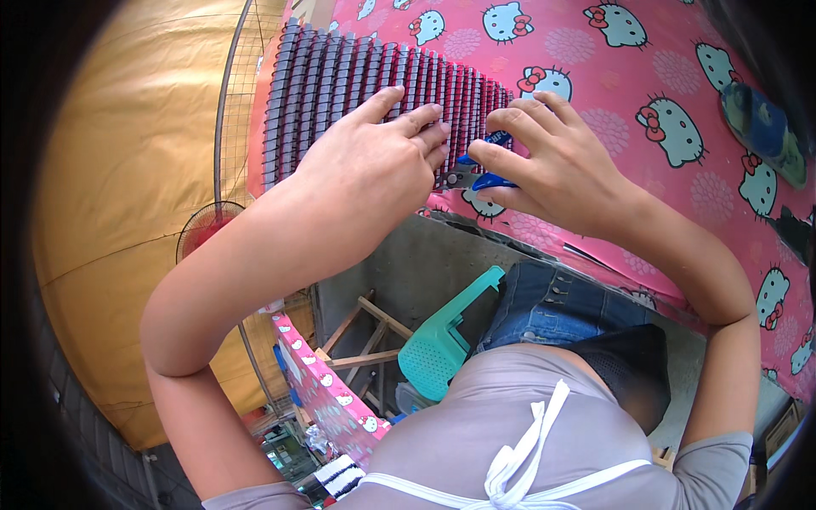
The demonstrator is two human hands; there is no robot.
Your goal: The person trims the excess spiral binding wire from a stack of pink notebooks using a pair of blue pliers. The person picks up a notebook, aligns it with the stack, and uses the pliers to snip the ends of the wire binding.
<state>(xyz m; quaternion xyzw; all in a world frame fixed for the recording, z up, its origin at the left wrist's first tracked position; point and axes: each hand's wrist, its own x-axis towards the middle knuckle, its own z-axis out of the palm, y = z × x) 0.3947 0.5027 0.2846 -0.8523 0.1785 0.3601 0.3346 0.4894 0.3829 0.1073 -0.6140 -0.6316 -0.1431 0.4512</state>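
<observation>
Left hand [365, 161] lies palm down over the near middle of a wide ribbed array of grey and dark-red strips [340, 81]; fingers a little apart and slightly bent, clamped on nothing visible. Right hand [565, 161], near the array's right end, is curled round a small hand tool with blue handles and a metal head [495, 182]; the handles stand spread, one above the other in view. Tool sits at the near right part of the array, just beyond the left fingertips; its head points left, long axis running roughly right to left from the right hand. Contact between tool head and strips: cannot tell. Strips lie side by side from left to right, each with its long axis running far to near. Array rests on the left part of a worktop covered in pink cat-print sheeting [569, 47]. At far right on the same sheeting: a mottled blue-and-green elongated object [765, 136].
</observation>
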